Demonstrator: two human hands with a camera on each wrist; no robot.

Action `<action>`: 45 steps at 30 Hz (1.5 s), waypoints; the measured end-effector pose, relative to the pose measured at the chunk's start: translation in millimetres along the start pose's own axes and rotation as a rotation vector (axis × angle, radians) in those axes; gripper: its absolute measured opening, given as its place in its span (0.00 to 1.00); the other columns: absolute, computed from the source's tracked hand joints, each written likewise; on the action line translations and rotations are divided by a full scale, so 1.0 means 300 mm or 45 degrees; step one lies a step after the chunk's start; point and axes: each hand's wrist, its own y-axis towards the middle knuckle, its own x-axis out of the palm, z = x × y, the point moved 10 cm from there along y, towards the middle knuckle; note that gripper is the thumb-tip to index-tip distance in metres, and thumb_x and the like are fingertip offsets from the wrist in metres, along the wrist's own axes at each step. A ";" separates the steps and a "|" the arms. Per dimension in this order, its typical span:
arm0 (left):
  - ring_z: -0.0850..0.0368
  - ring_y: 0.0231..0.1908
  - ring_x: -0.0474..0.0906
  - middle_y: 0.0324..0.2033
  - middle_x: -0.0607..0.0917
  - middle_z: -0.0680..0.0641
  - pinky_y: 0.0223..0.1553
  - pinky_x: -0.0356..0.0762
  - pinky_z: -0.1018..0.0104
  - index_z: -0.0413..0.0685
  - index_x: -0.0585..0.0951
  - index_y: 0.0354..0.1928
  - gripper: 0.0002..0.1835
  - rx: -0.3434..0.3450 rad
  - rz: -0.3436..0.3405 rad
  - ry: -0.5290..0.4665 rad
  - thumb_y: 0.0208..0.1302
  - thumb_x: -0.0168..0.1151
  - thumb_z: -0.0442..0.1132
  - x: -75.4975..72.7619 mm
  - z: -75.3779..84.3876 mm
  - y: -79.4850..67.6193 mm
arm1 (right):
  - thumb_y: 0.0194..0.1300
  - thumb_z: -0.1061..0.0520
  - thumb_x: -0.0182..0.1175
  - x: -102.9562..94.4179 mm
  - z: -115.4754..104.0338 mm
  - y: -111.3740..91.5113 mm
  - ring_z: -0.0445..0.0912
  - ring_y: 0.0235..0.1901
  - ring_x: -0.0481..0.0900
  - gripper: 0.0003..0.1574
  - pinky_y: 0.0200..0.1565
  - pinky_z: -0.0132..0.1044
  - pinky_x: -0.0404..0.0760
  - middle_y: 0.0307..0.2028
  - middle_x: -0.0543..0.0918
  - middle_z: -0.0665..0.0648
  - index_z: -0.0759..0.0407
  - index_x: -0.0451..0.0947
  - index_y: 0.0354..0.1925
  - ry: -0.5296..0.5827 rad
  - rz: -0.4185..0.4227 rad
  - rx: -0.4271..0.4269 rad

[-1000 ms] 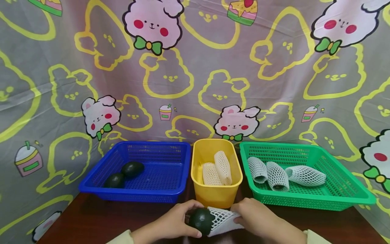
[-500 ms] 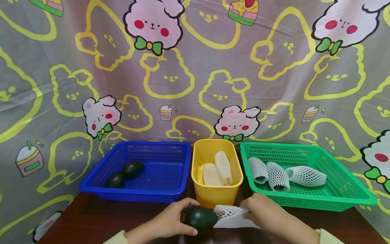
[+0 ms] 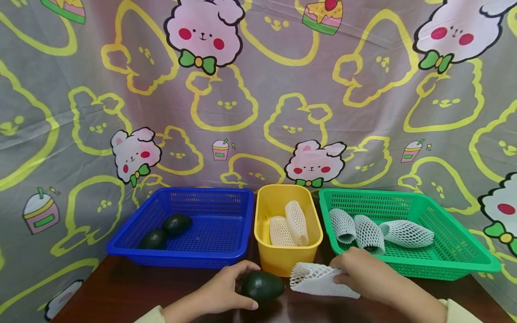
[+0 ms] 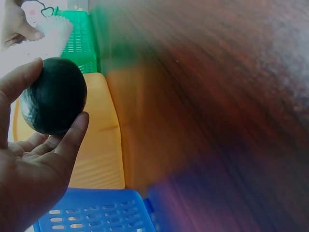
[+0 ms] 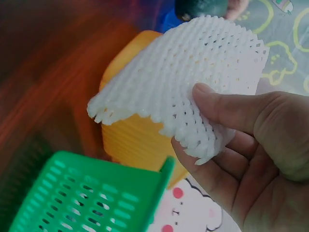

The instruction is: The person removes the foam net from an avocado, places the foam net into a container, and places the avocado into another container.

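Note:
In my left hand (image 3: 226, 287) I grip a dark green avocado (image 3: 263, 287), thumb on the near side and fingers behind it. The left wrist view shows the bare avocado (image 4: 55, 95) between thumb and fingertips. My right hand (image 3: 361, 273) pinches a white foam net sleeve (image 3: 313, 279) by one end. Its other end faces the avocado, with a small gap between the two. From the right wrist, the sleeve (image 5: 164, 72) looks flattened, thumb on top and fingers beneath. Both hands are over the table in front of the yellow bin (image 3: 286, 260).
A blue basket (image 3: 218, 233) at left holds two avocados (image 3: 177, 224). In the yellow bin lie two foam sleeves (image 3: 296, 223). At right, a green basket (image 3: 456, 251) holds three sleeved items (image 3: 408, 233). Behind stands a patterned cloth (image 3: 258, 134); the table (image 3: 121, 291) is dark wood.
The avocado, earlier partly inside the foam sleeve, is now out of it. My right hand and the sleeve have moved right; my left hand has shifted slightly left with the avocado.

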 end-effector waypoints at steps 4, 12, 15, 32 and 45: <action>0.62 0.42 0.79 0.42 0.82 0.56 0.39 0.78 0.68 0.51 0.75 0.55 0.31 -0.011 0.002 0.017 0.48 0.77 0.42 -0.006 -0.006 -0.003 | 0.56 0.59 0.71 -0.041 -0.021 -0.006 0.31 0.23 0.72 0.06 0.25 0.30 0.75 0.23 0.78 0.36 0.47 0.83 0.29 0.032 0.005 -0.018; 0.62 0.44 0.78 0.45 0.82 0.56 0.39 0.79 0.68 0.50 0.75 0.56 0.32 -0.024 0.011 0.024 0.48 0.77 0.43 -0.017 -0.001 -0.008 | 0.60 0.55 0.69 -0.130 -0.071 0.011 0.33 0.23 0.76 0.02 0.23 0.31 0.79 0.26 0.83 0.39 0.47 0.84 0.32 0.328 0.073 -0.063; 0.62 0.44 0.79 0.45 0.82 0.56 0.39 0.79 0.68 0.49 0.75 0.56 0.32 -0.017 0.006 0.015 0.48 0.77 0.42 -0.015 0.005 -0.010 | 0.61 0.53 0.68 -0.148 -0.076 0.027 0.37 0.26 0.82 0.05 0.26 0.34 0.82 0.30 0.85 0.43 0.51 0.85 0.36 0.448 0.073 -0.031; 0.63 0.42 0.79 0.42 0.82 0.56 0.38 0.79 0.69 0.50 0.76 0.55 0.31 0.003 0.000 0.010 0.47 0.78 0.42 -0.009 0.011 -0.008 | 0.61 0.53 0.68 -0.222 0.042 0.238 0.47 0.19 0.79 0.14 0.21 0.41 0.80 0.24 0.83 0.54 0.63 0.81 0.37 0.573 0.391 0.363; 0.62 0.44 0.78 0.45 0.82 0.56 0.38 0.79 0.68 0.50 0.75 0.56 0.31 0.029 0.007 0.006 0.48 0.78 0.41 -0.011 0.008 -0.014 | 0.64 0.52 0.66 -0.093 0.147 0.391 0.47 0.17 0.82 0.17 0.29 0.41 0.83 0.22 0.79 0.58 0.65 0.78 0.29 0.590 0.341 0.647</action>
